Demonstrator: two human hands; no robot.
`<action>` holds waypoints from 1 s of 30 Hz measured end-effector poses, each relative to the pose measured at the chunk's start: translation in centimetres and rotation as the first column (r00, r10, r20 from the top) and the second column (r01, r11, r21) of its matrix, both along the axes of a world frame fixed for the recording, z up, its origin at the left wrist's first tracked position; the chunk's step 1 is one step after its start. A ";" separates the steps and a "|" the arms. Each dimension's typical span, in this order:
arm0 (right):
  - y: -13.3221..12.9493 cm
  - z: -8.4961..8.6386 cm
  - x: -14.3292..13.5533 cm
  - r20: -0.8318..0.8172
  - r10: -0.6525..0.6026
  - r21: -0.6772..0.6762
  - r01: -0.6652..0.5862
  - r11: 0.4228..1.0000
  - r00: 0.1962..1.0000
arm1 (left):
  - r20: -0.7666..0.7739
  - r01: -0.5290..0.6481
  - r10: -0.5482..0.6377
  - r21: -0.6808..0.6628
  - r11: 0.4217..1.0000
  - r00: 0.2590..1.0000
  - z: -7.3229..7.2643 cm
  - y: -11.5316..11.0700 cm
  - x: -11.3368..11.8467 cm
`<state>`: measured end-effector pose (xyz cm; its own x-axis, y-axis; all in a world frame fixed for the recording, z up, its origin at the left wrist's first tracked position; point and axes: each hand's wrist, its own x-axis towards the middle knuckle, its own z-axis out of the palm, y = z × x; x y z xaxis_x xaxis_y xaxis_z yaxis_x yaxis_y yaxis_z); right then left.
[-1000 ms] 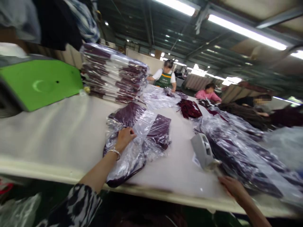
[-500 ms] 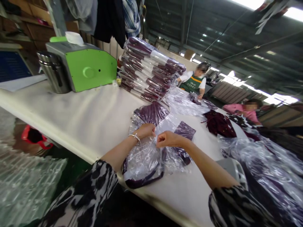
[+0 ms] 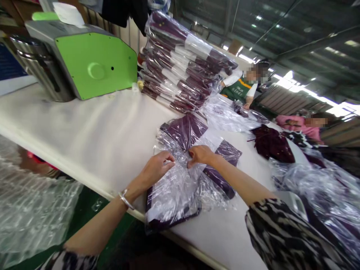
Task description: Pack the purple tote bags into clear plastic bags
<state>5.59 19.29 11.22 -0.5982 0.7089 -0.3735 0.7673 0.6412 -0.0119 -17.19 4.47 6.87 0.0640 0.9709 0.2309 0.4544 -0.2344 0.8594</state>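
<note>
A dark maroon folded garment in a clear plastic bag (image 3: pixel 177 191) lies on the table before me, with a white band (image 3: pixel 206 140) across it. Over the near left part of the bag is my left hand (image 3: pixel 157 167), its thumb and fingers apart with nothing visibly held. A bangle circles that wrist. My right hand (image 3: pixel 201 154) is curled at the bag's middle, its fingertips closed on the crinkled plastic. Just beyond, more maroon cloth (image 3: pixel 187 131) shows under the film.
Behind the bag rises a tall stack of bagged maroon garments (image 3: pixel 180 63). A green and grey machine (image 3: pixel 95 67) and a steel flask (image 3: pixel 46 73) stand at the left. Maroon cloth (image 3: pixel 271 146) and loose plastic (image 3: pixel 315 183) lie to the right. Two people (image 3: pixel 239 90) are farther back.
My left hand has pulled away to the left from my right hand, and its fingers have parted. My right hand stays near the bag's middle. The view has shifted closer and lower.
</note>
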 end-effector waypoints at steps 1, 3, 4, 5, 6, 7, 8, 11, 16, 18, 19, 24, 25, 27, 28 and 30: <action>0.1 0.0 0.7 -0.051 -0.037 -0.013 0.036 0.999 0.998 | 0.014 -0.013 0.013 0.001 1.000 1.000 -0.1 -0.8 -0.1; 0.0 0.1 1.8 -0.245 -0.140 -0.041 0.135 0.990 0.959 | 0.039 -0.063 0.063 0.003 0.998 0.997 -0.1 -2.1 -0.4; -0.2 0.0 2.0 -0.377 -0.174 -0.037 0.173 0.984 0.910 | 0.052 -0.095 0.095 0.005 0.995 0.994 -0.1 -2.8 -0.6; -0.7 -0.2 1.8 -0.507 -0.176 -0.011 0.198 0.980 0.844 | 0.065 -0.130 0.129 0.007 0.991 0.989 -0.2 -3.4 -0.7; -1.3 -0.6 1.3 -0.617 -0.142 0.039 0.210 0.977 0.774 | 0.079 -0.166 0.165 0.007 0.986 0.983 -0.2 -3.9 -0.9; -2.0 -1.2 0.5 -0.689 -0.082 0.104 0.210 0.972 0.720 | 0.094 -0.203 0.202 0.006 0.979 0.975 -0.3 -4.4 -1.0; -2.7 -1.9 -0.6 -0.716 -0.014 0.171 0.196 0.966 0.698 | 0.106 -0.239 0.237 0.004 0.971 0.966 -0.5 -4.9 -1.2; -4.6 -4.9 -3.8 -0.631 0.123 0.315 0.108 0.943 0.766 | 0.109 -0.310 0.310 -0.015 0.951 0.945 -1.3 -6.4 -1.6; -4.5 -7.7 -5.5 -0.586 0.120 0.306 0.082 0.948 0.802 | 0.190 -0.390 0.404 -0.106 0.915 0.895 -3.0 -8.7 -2.6; -4.0 -6.9 -5.3 -0.668 0.042 0.191 0.117 0.975 0.743 | 0.274 -0.411 0.458 -0.212 0.886 0.846 -3.4 -9.7 -2.8; -3.8 -6.1 -5.1 -0.721 -0.021 0.094 0.128 0.987 0.693 | 0.319 -0.402 0.474 -0.266 0.876 0.821 -3.5 -10.1 -2.7; -6.4 -1.0 -2.5 -0.913 -0.316 -0.278 0.175 0.945 0.256 | 0.539 -0.230 0.438 -0.410 0.882 0.719 -3.1 -12.5 -2.1; -7.8 -0.3 -1.3 -0.922 -0.318 -0.273 0.214 0.938 0.219 | 0.578 -0.181 0.424 -0.430 0.884 0.697 -2.9 -12.8 -2.2; -11.0 0.4 2.0 -0.931 -0.268 -0.193 0.289 0.938 0.248 | 0.632 -0.107 0.406 -0.456 0.883 0.660 -2.3 -12.6 -3.0; -12.7 0.4 4.0 -0.929 -0.236 -0.137 0.325 0.936 0.286 | 0.643 -0.095 0.408 -0.463 0.881 0.648 -1.9 -11.9 -3.7; -15.7 -0.2 8.5 -0.912 -0.197 -0.031 0.418 0.908 0.360 | 0.634 -0.122 0.430 -0.469 0.875 0.643 -1.0 -9.7 -5.2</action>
